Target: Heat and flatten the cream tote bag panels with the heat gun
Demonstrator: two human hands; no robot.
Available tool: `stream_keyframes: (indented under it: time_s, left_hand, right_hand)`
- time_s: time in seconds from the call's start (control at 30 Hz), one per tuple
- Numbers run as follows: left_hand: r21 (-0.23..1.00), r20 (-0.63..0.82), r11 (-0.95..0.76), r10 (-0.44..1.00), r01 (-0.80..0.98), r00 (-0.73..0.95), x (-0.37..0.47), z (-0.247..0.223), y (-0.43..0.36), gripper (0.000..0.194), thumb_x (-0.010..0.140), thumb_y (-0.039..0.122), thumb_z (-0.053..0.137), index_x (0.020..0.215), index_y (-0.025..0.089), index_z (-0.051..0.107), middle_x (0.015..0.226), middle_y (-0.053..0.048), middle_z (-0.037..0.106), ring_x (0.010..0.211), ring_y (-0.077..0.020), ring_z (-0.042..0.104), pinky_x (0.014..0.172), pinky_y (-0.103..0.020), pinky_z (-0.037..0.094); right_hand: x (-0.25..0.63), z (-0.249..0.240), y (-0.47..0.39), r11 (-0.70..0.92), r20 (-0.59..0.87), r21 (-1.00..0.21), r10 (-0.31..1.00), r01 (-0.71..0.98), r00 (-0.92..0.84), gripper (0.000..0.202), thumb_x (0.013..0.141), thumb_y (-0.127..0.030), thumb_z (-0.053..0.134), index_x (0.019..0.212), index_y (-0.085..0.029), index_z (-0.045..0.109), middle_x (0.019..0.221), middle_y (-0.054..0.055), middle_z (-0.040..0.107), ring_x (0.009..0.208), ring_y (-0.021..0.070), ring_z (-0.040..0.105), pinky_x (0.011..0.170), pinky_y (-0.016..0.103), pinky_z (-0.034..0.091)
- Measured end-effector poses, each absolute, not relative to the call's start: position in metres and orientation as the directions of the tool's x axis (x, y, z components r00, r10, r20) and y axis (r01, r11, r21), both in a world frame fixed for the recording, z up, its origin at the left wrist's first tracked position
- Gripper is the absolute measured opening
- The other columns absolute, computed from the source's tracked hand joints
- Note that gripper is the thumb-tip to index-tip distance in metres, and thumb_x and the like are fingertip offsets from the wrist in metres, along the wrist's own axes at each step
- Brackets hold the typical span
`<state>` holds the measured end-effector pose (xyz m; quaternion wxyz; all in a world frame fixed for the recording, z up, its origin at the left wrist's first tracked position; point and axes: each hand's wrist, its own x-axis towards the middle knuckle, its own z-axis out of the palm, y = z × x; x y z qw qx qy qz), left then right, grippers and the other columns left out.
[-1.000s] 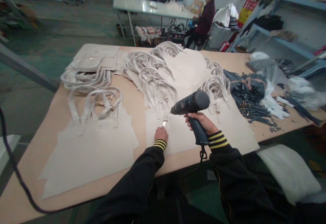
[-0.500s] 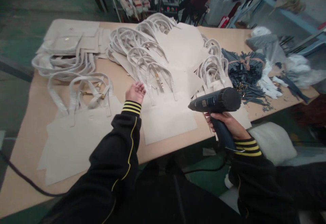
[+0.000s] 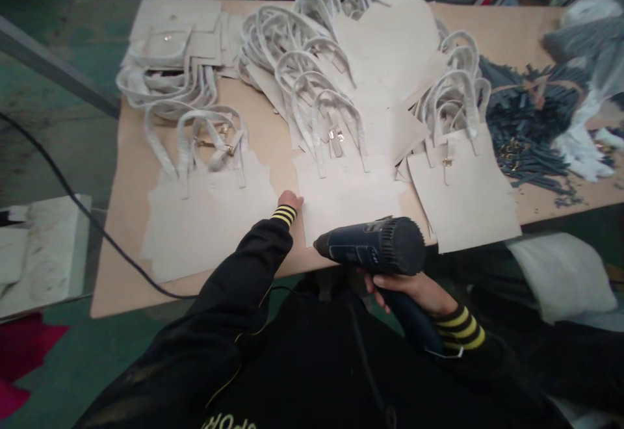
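My right hand (image 3: 415, 291) is wrapped round the grip of a dark hot air gun (image 3: 370, 245). The gun's nozzle points left, over the lower edge of a pale beige bag panel (image 3: 348, 185) with looped handles and a metal clasp (image 3: 336, 134). At the left edge of that panel is my left hand (image 3: 291, 199), closed, with its thumb against the edge; most of its fingers are hidden. More beige panels with handles (image 3: 209, 214) lie to the left of it, and another bag panel (image 3: 465, 188) with a small clasp lies to the right.
Piled handles (image 3: 273, 32) and panels cover the back of the table (image 3: 268, 140). Bundled dark strips (image 3: 531, 123) and plastic bags (image 3: 585, 45) lie at the right. A black cable (image 3: 92, 218) crosses the table's left side. A white bundle (image 3: 560, 273) sits below the right edge.
My left hand has come down to the panel's left edge and closed there. The hot air gun has moved left and lower, nearer the panel. The view has tilted down.
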<state>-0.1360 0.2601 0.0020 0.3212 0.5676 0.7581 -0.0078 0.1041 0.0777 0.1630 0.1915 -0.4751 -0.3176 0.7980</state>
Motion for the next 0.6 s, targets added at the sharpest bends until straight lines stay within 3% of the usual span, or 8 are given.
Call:
stream_keyframes:
  time_s: [0.2, 0.5, 0.6]
  left_hand:
    - [0.291, -0.484, 0.351, 0.856, 0.890, -0.179, -0.122, 0.003, 0.256, 0.028, 0.082, 0.031, 0.051, 0.105, 0.013, 0.053, 0.105, -0.008, 0.056, 0.093, -0.0191, 0.055, 0.079, -0.039, 0.047]
    - [0.285, -0.405, 0.359, 0.886, 0.889, -0.228, -0.100, -0.001, 0.247, 0.037, 0.081, 0.030, 0.053, 0.114, 0.013, 0.047, 0.117, -0.011, 0.049, 0.103, -0.0231, 0.050, 0.085, -0.044, 0.043]
    - [0.329, -0.418, 0.383, 0.879, 0.863, -0.231, -0.105, -0.001, 0.251, 0.035, 0.082, 0.030, 0.052, 0.112, 0.013, 0.049, 0.114, -0.010, 0.051, 0.099, -0.0216, 0.052, 0.083, -0.042, 0.044]
  right_hand:
    - [0.086, 0.155, 0.075, -0.709, -0.652, -0.699, 0.578, 0.095, -0.491, 0.027, 0.073, -0.037, 0.060, 0.074, -0.010, 0.060, 0.058, 0.002, 0.056, 0.049, 0.0112, 0.053, 0.049, 0.024, 0.044]
    - [0.114, 0.165, 0.048, -0.720, -0.645, -0.689, 0.663, -0.087, -0.380, 0.031, 0.074, -0.033, 0.061, 0.098, -0.014, 0.058, 0.080, 0.004, 0.058, 0.059, 0.0125, 0.054, 0.050, 0.025, 0.046]
    - [0.134, 0.172, 0.041, -0.696, -0.668, -0.712, 0.711, -0.088, -0.217, 0.030, 0.074, -0.033, 0.062, 0.097, -0.014, 0.058, 0.080, 0.005, 0.058, 0.061, 0.0131, 0.054, 0.051, 0.025, 0.047]
